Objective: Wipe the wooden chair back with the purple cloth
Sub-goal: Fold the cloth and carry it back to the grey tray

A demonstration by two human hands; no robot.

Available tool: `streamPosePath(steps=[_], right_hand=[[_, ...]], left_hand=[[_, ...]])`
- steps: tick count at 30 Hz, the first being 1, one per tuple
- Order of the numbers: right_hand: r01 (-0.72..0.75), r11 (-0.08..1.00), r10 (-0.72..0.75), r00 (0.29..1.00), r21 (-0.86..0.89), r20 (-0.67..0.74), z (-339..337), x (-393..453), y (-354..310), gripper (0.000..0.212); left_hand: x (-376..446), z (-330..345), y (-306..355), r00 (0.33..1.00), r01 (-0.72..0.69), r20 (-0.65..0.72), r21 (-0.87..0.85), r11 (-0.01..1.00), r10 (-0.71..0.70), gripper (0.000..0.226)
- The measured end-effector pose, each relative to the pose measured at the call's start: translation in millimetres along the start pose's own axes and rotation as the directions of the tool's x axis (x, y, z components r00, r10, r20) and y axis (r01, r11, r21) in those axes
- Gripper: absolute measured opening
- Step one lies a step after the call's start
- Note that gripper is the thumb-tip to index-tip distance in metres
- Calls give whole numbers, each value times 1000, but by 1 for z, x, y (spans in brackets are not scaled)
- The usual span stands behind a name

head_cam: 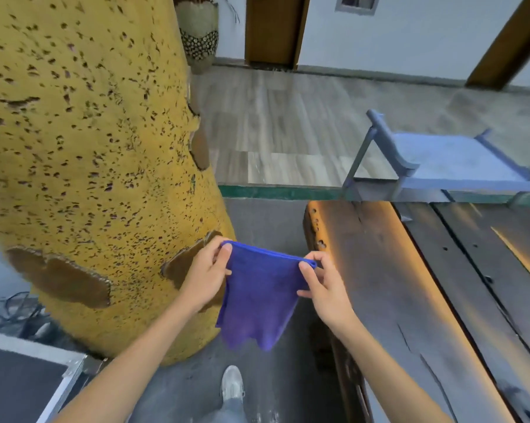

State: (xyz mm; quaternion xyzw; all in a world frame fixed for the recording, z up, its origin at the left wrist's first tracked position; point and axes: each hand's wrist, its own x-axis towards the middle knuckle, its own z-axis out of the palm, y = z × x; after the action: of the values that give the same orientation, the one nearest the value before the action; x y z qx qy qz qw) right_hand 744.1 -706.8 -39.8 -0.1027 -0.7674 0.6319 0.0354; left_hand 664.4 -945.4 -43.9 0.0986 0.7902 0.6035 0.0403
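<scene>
Grey floor [269, 377]; both hands [207, 277] pinching cloth [259, 297]

Bare forearms without sleeves, grey trouser leg [227, 412], one pale grey sneaker [232, 384].

A single wide-angle view is taken from the person's head, tilted forward and down; the hands [263, 282] are seen close, below centre; the floor [288, 141] and far wall [410, 35] are taken in beyond, bent by the lens; no second view is given.
</scene>
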Motion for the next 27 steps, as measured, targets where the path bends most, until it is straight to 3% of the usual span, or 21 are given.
streamPosePath(steps=[7, 13, 19, 22, 25, 27], right_hand=[[-5, 998, 21, 970, 70, -241, -37, 132, -17, 7], [11, 996, 25, 926, 94, -377, -61, 236, -10, 12], [-21, 986, 78, 936, 167, -344, -97, 349, -1, 17], [-33, 975, 107, 938, 221, -331, -117, 410, 12, 7], [-68, 969, 145, 935, 239, -324, -133, 460, 18, 23], [-65, 974, 139, 928, 216, -347, -143, 489, 20, 15]], left_hand=[[172, 52, 25, 997, -53, 59, -38, 998, 56, 22], [305, 114, 31, 999, -48, 14, -72, 996, 50, 23], [441, 183, 33, 997, 24, -69, -124, 992, -33, 21], [508, 213, 40, 998, 32, -51, -135, 990, -39, 22], [565, 230, 42, 999, 31, -30, -113, 993, -34, 22], [594, 234, 39, 999, 52, -2, -101, 994, -52, 24]])
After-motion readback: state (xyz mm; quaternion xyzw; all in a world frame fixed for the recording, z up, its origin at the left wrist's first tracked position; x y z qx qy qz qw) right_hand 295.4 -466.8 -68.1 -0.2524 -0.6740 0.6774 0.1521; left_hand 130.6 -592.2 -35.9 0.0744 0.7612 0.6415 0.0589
